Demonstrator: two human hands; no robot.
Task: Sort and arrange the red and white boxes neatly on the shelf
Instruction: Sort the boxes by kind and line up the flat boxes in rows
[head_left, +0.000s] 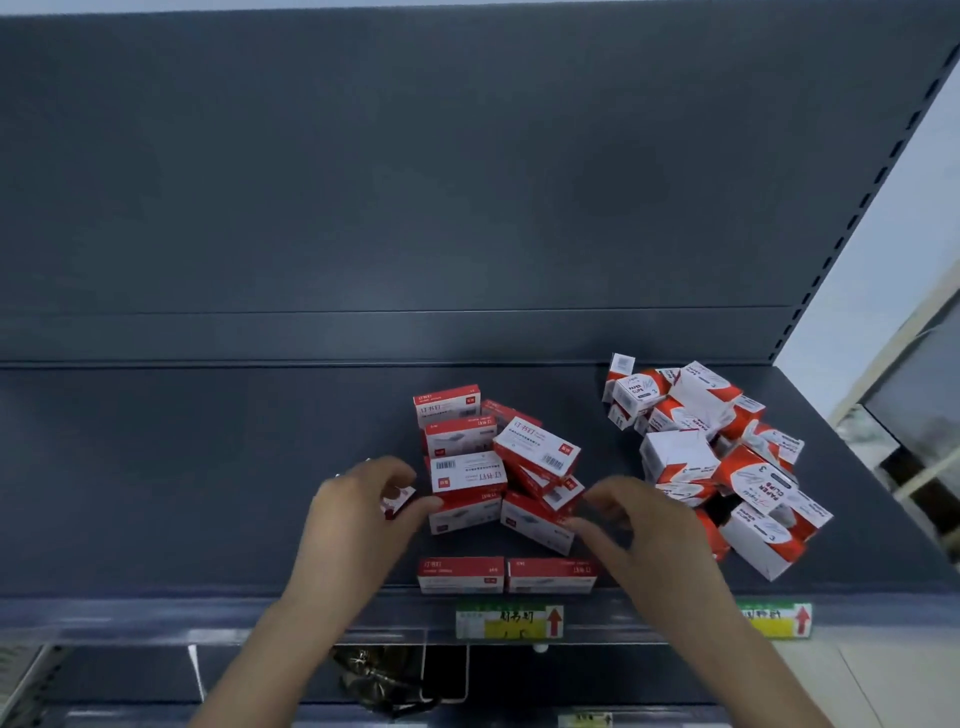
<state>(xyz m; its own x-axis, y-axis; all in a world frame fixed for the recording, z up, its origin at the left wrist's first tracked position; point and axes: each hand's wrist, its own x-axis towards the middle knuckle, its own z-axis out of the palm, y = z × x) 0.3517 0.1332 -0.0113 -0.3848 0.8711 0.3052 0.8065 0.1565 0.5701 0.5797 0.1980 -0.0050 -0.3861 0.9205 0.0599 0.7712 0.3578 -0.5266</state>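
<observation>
One small box (397, 501) sits pinched in the left hand (358, 514).

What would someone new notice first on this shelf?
Two messy heaps of red and white boxes lie on the dark shelf: a middle heap and a bigger right heap. Both hands work at the middle one, the left hand pinching a small box, the right hand reaching its near side. A neat pair sits at the front edge.
</observation>
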